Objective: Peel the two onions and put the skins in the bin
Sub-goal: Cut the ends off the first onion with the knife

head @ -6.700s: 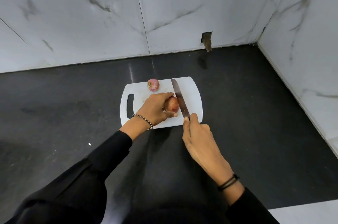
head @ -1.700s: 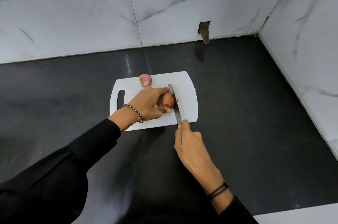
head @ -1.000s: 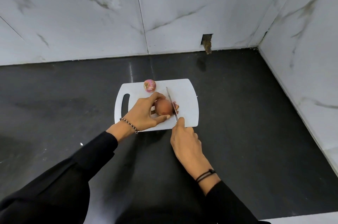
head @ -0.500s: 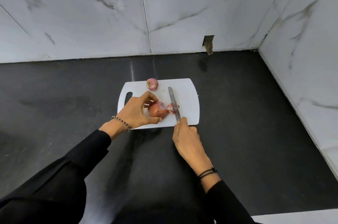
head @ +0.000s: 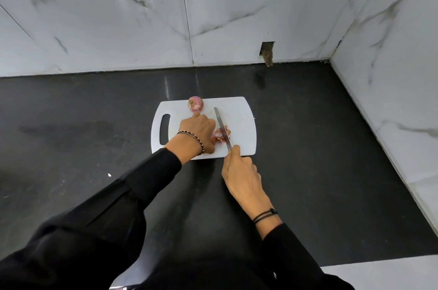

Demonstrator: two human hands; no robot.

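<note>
Centre frame: our left hand (head: 198,133) curls over an onion (head: 216,138) on a white board (head: 241,121); our right hand (head: 241,172) grips a knife (head: 222,127) beside it.

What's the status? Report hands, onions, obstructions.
Left hand holds near onion on cutting board. Right hand grips knife, blade beside it. Far onion sits at board's far edge. No bin in view.

Left hand (head: 198,133) holds onion (head: 216,139) on white board (head: 241,123). Right hand (head: 241,176) grips knife (head: 222,128), blade beside it. Second onion (head: 195,103) at far edge.
</note>
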